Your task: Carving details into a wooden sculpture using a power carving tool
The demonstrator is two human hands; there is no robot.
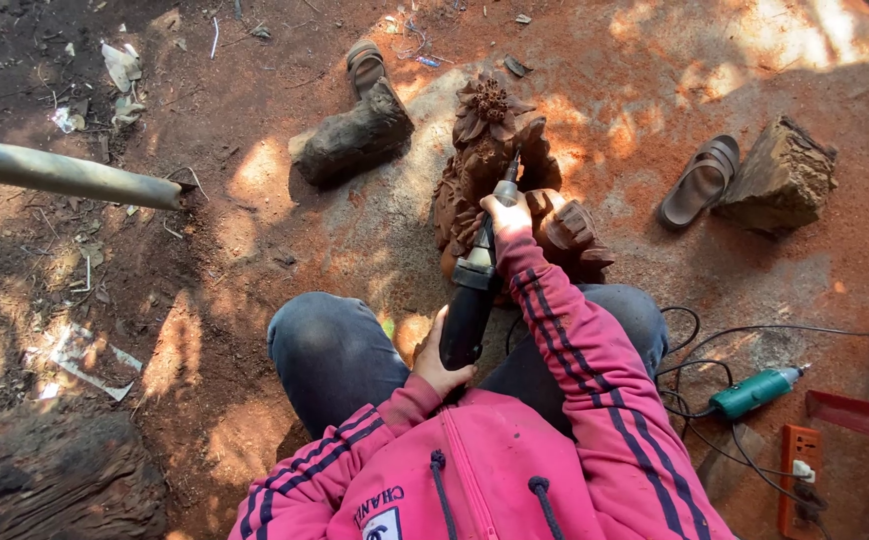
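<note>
A reddish-brown carved wooden sculpture (485,150) with a flower on top stands on the dirt in front of my knees. I hold a black electric rotary carving tool (470,300) with both hands. My right hand (508,212) grips its front near the tip, which touches the carving just below the flower. My left hand (440,362) grips the tool's rear body close to my chest. I wear a pink jacket with dark stripes and blue jeans.
A rough wood chunk (355,135) lies at the left of the carving, another (780,180) at the right. Two sandals (700,182) (365,65) lie on the sawdust-covered ground. A green power tool (755,392), cables and an orange socket strip (800,470) sit at my right. A metal pipe (65,175) juts in from the left.
</note>
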